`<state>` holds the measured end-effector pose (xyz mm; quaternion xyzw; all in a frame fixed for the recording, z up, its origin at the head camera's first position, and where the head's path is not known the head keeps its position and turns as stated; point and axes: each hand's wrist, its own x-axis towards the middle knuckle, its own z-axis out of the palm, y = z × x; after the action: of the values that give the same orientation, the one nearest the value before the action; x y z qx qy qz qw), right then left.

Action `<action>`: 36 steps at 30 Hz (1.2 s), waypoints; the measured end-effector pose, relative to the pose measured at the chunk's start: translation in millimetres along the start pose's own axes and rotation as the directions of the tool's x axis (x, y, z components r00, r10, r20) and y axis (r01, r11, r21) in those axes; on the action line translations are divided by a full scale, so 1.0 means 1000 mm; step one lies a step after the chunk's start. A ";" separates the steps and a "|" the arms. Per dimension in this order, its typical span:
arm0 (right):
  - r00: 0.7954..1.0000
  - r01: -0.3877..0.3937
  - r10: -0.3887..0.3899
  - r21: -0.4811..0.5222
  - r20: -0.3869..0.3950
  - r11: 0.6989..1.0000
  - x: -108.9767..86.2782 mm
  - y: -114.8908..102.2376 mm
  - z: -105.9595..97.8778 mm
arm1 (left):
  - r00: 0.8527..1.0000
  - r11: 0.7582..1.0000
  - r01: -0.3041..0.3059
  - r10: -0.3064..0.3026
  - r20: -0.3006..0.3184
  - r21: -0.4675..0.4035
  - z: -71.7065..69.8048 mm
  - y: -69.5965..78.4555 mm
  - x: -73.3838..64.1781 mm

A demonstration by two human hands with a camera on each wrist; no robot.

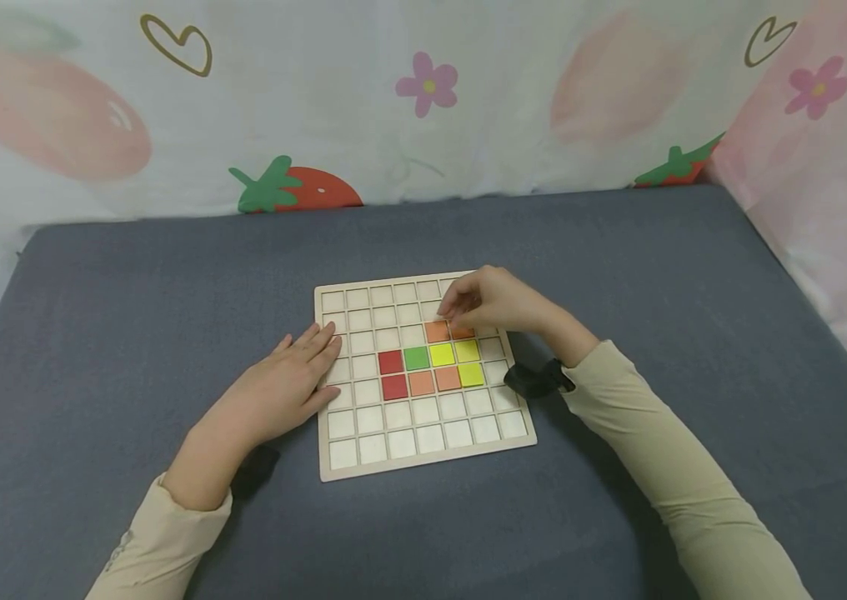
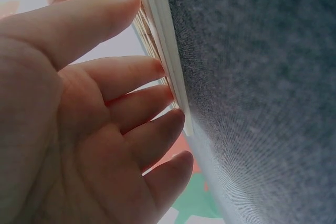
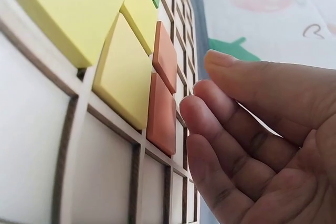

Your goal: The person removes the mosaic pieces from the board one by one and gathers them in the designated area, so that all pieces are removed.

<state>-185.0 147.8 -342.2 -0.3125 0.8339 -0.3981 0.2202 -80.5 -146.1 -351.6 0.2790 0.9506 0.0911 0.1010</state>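
Grid board: lies flat on the cloth-covered surface, between the two forearms. Ten coloured square tiles are visible near its middle: two red tiles, one green tile, three yellow tiles, two lower orange tiles and two upper orange tiles.

Left hand: fingers extended and slightly apart, fingertips at the board's left edge. Right hand: over the upper right part of the board, fingers loosely curled, thumb apart from them. The right wrist view shows no tile between thumb and fingers, and both upper orange tiles seated in the grid, just beside the fingertips.

Risks, as judged:

1. Tile displacement. The tiles stand proud of the thin dividers in the right wrist view; a low sideways sweep of the right fingers could catch an edge and tip an orange tile or push it over a divider.

2. Board shift. Only the left fingertips appear to steady the board; uneven pressure there, or a push from the right, could turn it on the cloth.

3. Snagging. The black wrist unit is close to the board's right edge; a lowered wrist could knock the rim and jolt the tiles.
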 end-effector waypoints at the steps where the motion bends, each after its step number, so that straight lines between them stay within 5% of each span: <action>1: 1.000 0.002 -0.002 -0.009 0.000 1.000 0.001 0.000 0.001 | 1.000 1.000 0.000 0.000 0.000 0.000 0.000 0.000 0.000; 36: 0.995 0.078 -0.066 -0.189 0.068 0.979 0.011 0.001 0.010 | 1.000 1.000 0.009 -0.009 0.011 -0.004 0.002 0.001 0.001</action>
<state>-186.7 135.7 -349.9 -0.3743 0.8493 -0.3139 0.1999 -80.3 -145.0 -353.2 0.2751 0.9511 0.0908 0.1072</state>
